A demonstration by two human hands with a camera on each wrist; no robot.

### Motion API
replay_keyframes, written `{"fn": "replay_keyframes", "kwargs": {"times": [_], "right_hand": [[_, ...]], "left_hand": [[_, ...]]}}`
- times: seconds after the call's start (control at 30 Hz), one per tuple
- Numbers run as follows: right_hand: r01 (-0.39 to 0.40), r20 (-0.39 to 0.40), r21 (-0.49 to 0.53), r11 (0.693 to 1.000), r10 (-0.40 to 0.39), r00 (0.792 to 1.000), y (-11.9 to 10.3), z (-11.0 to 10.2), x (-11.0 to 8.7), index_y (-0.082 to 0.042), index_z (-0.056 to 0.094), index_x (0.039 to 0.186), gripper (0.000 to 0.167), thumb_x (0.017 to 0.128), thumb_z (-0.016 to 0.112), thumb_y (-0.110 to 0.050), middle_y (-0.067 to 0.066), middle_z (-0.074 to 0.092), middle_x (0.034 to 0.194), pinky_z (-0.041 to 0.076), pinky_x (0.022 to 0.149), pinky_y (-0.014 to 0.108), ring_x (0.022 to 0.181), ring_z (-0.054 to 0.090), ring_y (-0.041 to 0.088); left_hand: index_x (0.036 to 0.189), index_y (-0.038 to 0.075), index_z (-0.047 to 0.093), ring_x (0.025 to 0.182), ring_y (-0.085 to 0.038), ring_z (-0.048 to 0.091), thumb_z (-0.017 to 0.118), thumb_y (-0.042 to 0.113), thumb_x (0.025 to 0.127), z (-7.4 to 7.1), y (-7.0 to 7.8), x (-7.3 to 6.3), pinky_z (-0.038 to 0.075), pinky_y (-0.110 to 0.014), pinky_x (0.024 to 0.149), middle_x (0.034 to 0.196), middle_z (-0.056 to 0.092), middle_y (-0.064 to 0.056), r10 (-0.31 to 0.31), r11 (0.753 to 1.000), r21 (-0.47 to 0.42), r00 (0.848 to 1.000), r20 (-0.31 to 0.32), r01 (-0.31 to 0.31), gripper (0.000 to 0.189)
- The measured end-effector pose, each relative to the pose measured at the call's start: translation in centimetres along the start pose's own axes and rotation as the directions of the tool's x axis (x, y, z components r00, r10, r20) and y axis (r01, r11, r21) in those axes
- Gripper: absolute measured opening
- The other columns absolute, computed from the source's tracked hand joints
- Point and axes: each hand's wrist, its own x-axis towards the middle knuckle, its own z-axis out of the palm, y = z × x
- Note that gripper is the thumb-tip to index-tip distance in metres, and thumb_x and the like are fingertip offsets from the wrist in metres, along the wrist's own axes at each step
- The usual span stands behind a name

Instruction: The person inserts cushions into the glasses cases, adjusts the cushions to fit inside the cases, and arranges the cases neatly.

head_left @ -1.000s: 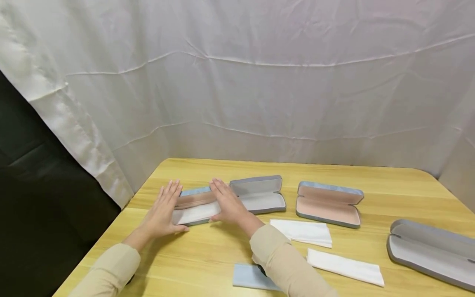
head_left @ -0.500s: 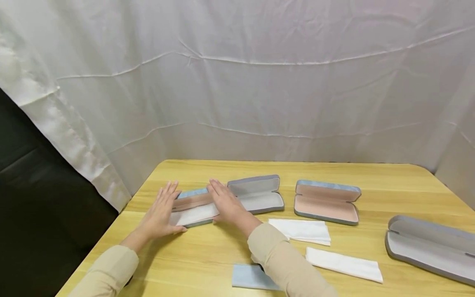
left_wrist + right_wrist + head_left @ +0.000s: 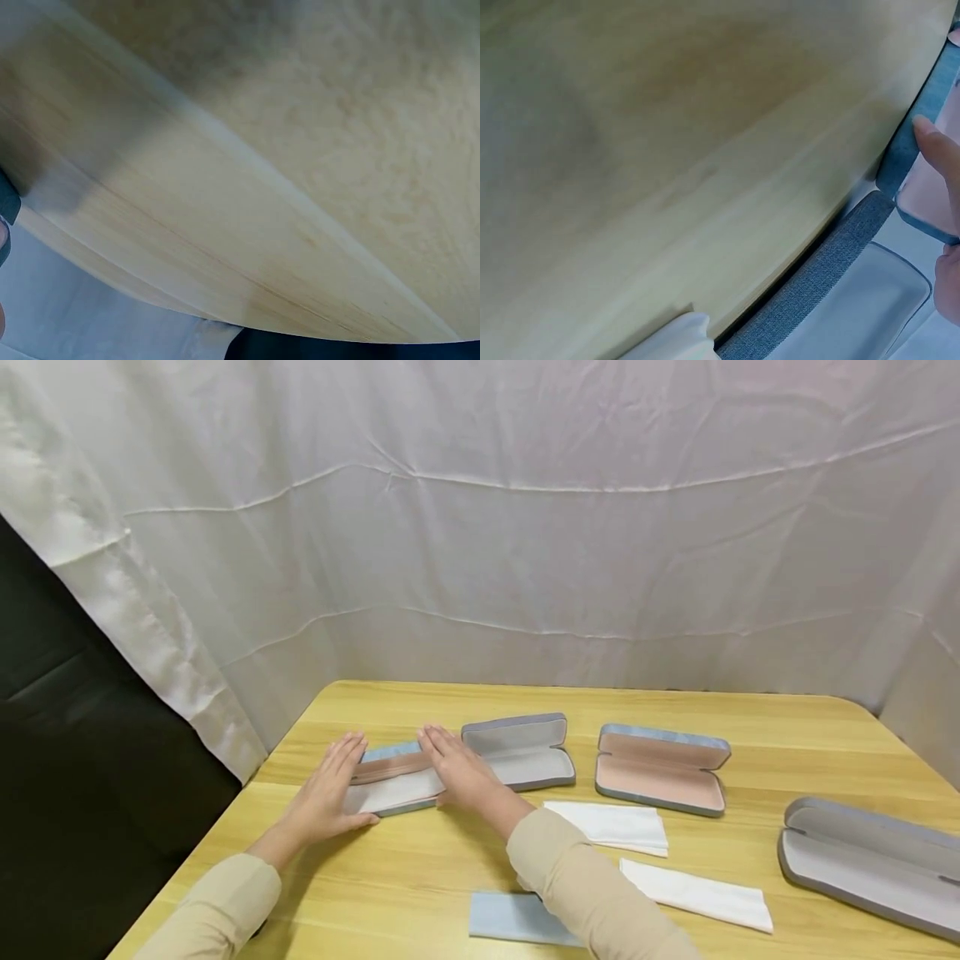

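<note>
At the left of the table in the head view lies an open glasses case (image 3: 392, 752) with a blue outside and pink lining. A flat white cloth (image 3: 393, 791) lies in its base. My left hand (image 3: 322, 797) holds the case's left end, thumb at the front corner and fingers extended toward the lid. The right end is held by my right hand (image 3: 467, 777), its fingers on the lid. In the right wrist view, the right thumb (image 3: 934, 142) presses the case's blue front wall. The left wrist view shows mostly tabletop, with a bit of the hand at its left edge.
Close to the right hand stands an open grey glasses case (image 3: 525, 768). Farther right are an open blue case with pink lining (image 3: 660, 781) and a larger grey case (image 3: 870, 864). Two white cloths (image 3: 611, 827) and a light blue cloth (image 3: 517, 918) lie in front.
The held case's lid has tipped slightly lower, and the fingertips of both hands have come slightly nearer with it. The other cases and cloths stay where they were.
</note>
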Motion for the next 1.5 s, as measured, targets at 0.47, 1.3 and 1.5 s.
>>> {"fn": "replay_keyframes", "kwargs": {"times": [0.47,1.3,1.5], "right_hand": [[-0.019,0.006,0.007,1.000,0.019,1.000,-0.43,0.02,-0.12,-0.006,0.013,0.149,0.095,0.078,0.073,-0.027,0.011,0.024,0.153,0.030,0.111,0.035,0.139,0.028,0.027],[-0.009,-0.014,0.037,0.999,0.010,1.000,-0.42,-0.09,-0.42,-0.005,0.021,0.147,0.087,0.079,0.073,-0.020,0.014,0.028,0.151,0.029,0.111,0.037,0.138,0.030,0.029],[-0.017,-0.001,0.062,0.998,0.017,1.000,-0.42,-0.05,-0.31,-0.004,0.023,0.146,0.087,0.077,0.074,-0.019,0.014,0.027,0.151,0.027,0.112,0.038,0.139,0.028,0.029]], "left_hand": [[0.136,-0.005,0.033,0.124,-0.039,0.040,0.085,0.040,0.057,-0.07,0.47,-0.25,0.021,-0.045,0.114,0.130,0.046,-0.023,-0.063,0.998,-0.005,0.998,0.017,0.063,0.104],[0.133,-0.006,0.038,0.121,-0.034,0.043,0.086,0.038,0.057,-0.13,0.86,-0.30,0.027,-0.047,0.110,0.126,0.049,-0.021,-0.092,0.996,-0.009,0.996,0.011,0.092,0.100],[0.138,-0.005,0.028,0.129,-0.039,0.033,0.088,0.032,0.058,-0.26,0.79,-0.66,0.033,-0.053,0.104,0.138,0.037,-0.025,-0.208,0.971,-0.100,0.975,0.078,0.215,0.107]]}}
